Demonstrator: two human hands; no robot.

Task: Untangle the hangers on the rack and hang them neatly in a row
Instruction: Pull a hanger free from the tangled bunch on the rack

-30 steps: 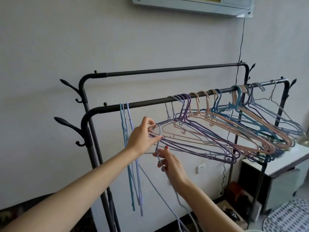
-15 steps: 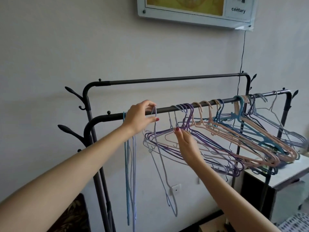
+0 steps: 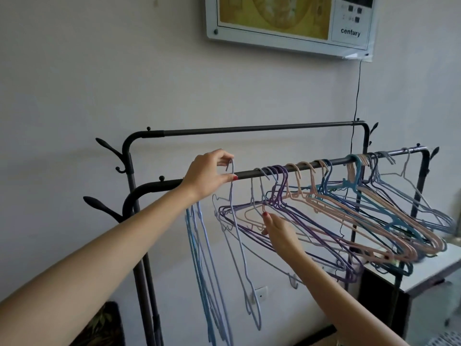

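One lilac hanger (image 3: 234, 221) dangling at the front rail (image 3: 249, 174), hook pinched in left hand (image 3: 205, 176). Right hand (image 3: 279, 229), fingers extended, touching the tangled bunch (image 3: 324, 221). Probably risking a snag, shoulder wire catching neighbouring loops.
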